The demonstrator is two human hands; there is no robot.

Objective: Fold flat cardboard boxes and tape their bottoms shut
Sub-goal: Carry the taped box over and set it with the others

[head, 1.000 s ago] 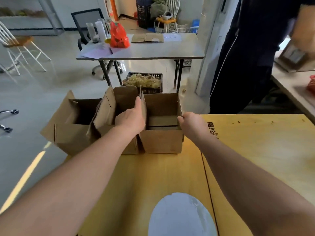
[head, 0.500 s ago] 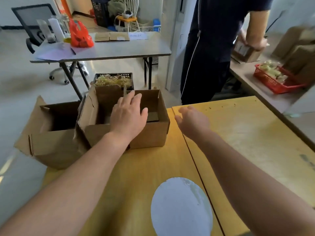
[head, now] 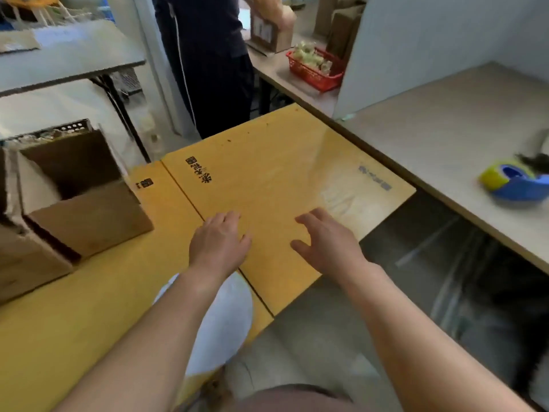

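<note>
Now off the folded box (head: 89,215): left grip (head: 219,242) and right grip (head: 323,242) hovered empty, fingers loosely spread, the box standing well left of them. Box judged set aside; tape dispenser (head: 517,182) lay far right, untouched.

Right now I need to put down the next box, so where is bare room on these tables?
The yellow table is bare beyond the left hand and right hand, from the black print to its far corner. The grey table is bare between the white partition and the tape dispenser. Crowded: the yellow table's left edge, with open cardboard boxes.
</note>
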